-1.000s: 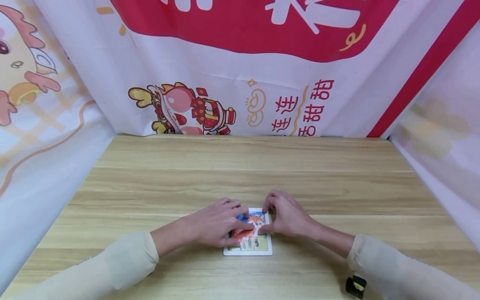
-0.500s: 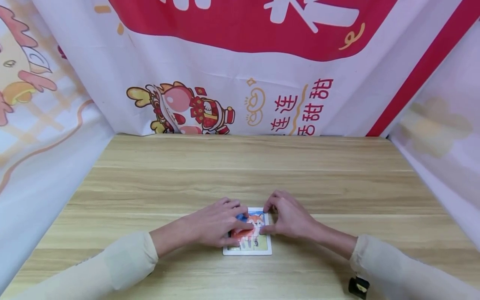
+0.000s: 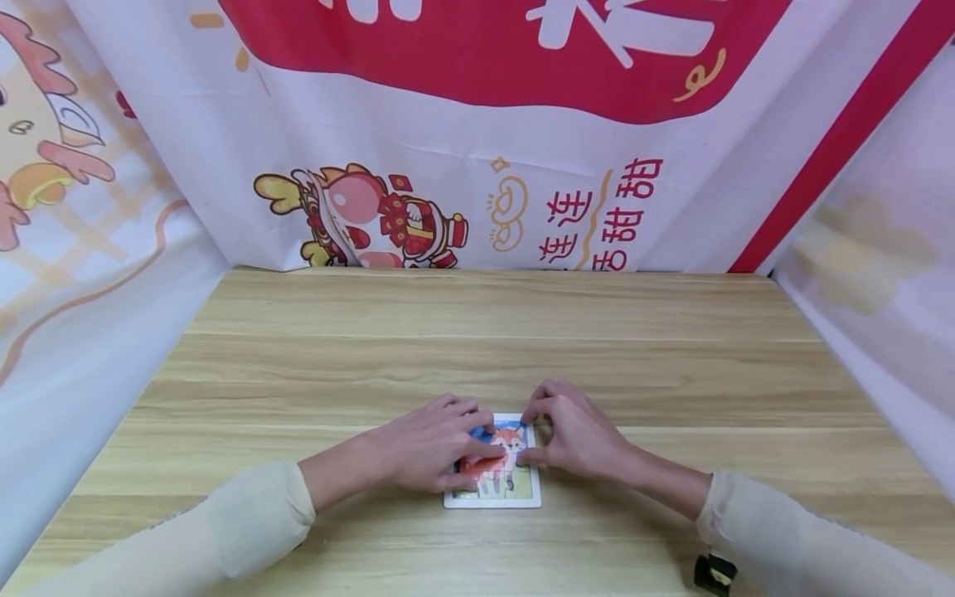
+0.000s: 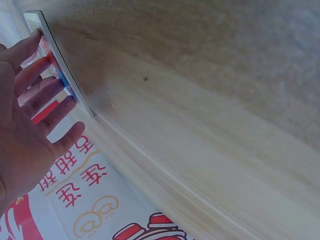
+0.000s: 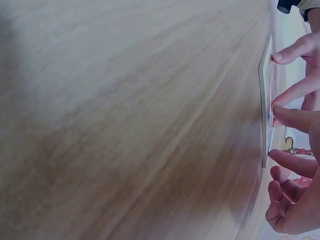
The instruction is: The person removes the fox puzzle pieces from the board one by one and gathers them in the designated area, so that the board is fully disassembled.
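A small white-framed jigsaw puzzle [image 3: 515, 491] with an orange fox on it lies flat on the wooden table. My left hand [image 3: 440, 444] reaches over it from the left, its spread fingertips pressing on the fox picture and hiding its left part. In the left wrist view, the fingers of the left hand [image 4: 35, 100] look fairly straight. From the right, my right hand [image 3: 574, 427] touches the puzzle's right side, thumb on the picture and index finger by the upper corner. The right wrist view shows that hand's [image 5: 300, 170] thumb and index finger apart, other fingers curled in.
The wooden table [image 3: 477, 332] extends around the puzzle. A white cloth [image 3: 448, 124] with red and cartoon prints hangs at its back edge, and printed cloths flank both sides. A small black object [image 3: 714, 574] sits beside the right sleeve [image 3: 791, 531].
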{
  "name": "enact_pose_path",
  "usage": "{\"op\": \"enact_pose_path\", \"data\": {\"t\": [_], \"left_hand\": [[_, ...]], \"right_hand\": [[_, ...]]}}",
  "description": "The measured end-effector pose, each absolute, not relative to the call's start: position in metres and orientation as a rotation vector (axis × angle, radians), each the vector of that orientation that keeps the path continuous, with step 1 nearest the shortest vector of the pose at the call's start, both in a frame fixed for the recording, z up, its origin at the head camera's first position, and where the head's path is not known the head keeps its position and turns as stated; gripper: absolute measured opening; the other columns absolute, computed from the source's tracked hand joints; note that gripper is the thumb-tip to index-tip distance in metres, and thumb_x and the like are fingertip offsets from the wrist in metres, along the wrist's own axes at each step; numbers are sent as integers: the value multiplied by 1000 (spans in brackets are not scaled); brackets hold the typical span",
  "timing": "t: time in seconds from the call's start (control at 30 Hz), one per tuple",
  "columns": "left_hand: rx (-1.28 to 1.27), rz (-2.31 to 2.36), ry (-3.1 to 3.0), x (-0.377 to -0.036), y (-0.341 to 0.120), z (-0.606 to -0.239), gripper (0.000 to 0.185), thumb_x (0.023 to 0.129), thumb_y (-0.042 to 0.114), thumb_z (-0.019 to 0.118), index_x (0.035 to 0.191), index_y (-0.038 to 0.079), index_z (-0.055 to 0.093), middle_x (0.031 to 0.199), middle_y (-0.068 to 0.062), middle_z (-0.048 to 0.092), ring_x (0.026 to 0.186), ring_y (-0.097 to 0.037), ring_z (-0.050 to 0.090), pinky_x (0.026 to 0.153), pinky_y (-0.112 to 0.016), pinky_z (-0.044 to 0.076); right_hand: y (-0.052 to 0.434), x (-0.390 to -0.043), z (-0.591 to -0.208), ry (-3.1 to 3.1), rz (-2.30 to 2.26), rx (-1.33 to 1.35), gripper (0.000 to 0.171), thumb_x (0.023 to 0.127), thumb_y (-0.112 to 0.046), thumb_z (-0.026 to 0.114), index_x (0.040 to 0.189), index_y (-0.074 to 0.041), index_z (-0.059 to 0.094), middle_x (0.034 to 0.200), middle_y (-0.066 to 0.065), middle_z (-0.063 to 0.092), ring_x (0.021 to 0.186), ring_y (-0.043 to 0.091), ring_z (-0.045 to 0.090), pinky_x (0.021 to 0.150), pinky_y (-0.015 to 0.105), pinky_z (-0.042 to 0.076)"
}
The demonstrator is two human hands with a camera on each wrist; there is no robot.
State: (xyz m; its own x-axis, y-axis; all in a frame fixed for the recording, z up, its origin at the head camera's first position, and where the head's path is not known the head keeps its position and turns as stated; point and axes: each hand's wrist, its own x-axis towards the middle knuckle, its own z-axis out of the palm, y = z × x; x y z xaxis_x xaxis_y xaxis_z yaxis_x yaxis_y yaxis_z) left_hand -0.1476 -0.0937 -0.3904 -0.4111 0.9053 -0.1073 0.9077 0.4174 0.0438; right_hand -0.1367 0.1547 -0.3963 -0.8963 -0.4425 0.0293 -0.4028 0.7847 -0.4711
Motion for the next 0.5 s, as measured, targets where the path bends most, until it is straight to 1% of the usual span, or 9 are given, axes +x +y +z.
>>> {"op": "enact_pose_path", "data": {"t": [0.3,0.5], "left_hand": [[1634,-38,2546,-147,-93,-390,51,100,53,63,145,29,63,134,0,56,118,-19,50,105,-44,43],[1617,-46,2546,-147,-93,-389,52,100,54,62,146,29,62,136,0,55,121,-20,50,107,-45,43]], "right_hand": [[155,-135,-393,2861,-737,-738,37,72,-33,96,98,-9,82,106,0,66,100,19,55,88,40,49],[151,-134,-387,2883,-649,-699,37,74,-33,95,99,-9,83,107,1,67,98,19,53,85,39,45]]}}
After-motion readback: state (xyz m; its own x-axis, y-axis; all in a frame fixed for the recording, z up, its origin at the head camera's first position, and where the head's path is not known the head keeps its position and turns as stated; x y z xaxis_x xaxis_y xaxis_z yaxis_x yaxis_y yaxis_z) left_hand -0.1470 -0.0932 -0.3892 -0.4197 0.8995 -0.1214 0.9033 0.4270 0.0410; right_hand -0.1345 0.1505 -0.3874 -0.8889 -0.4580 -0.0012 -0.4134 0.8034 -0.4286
